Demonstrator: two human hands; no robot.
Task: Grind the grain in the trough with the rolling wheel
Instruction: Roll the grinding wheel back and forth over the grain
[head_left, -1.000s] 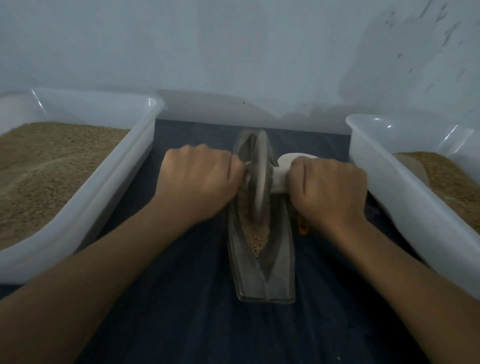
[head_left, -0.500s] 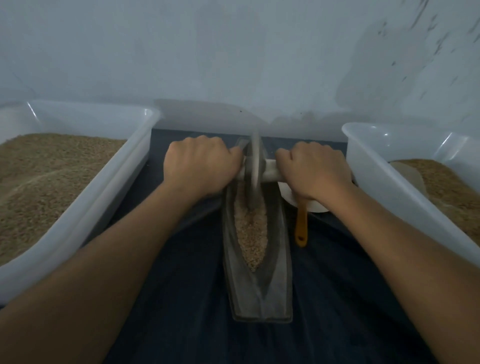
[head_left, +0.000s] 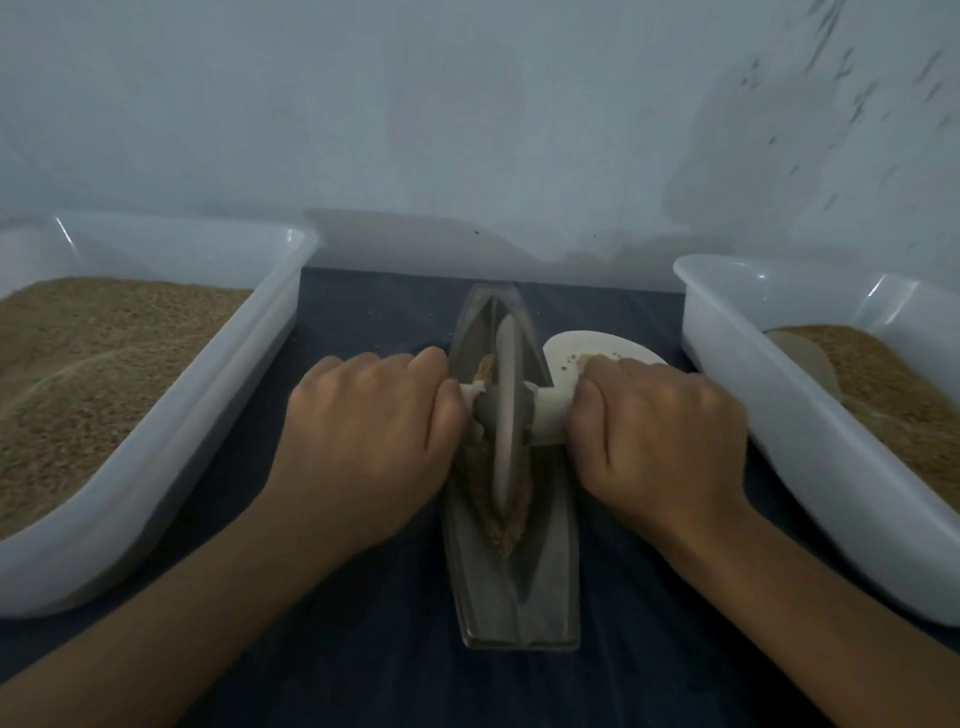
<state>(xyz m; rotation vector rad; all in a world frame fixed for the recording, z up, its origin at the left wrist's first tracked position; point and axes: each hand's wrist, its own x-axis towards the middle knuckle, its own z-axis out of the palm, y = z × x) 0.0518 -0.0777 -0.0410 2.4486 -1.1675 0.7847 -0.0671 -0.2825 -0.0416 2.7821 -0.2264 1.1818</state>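
On dark cloth (head_left: 363, 649), fists grip the disc wheel's (head_left: 505, 415) pale axle (head_left: 550, 415).

A makeshift grain-milling station set against a bare, scuffed pale wall (head_left: 467, 114), more home workspace than kitchen. A dark cloth (head_left: 374, 649) covers the work surface. White plastic tubs of brown grain stand at 9 o'clock (head_left: 156, 467) and 3 o'clock (head_left: 810, 467), flanking a boat-shaped metal grinding trough (head_left: 519, 587) with its rolling wheel (head_left: 505, 415) at centre.
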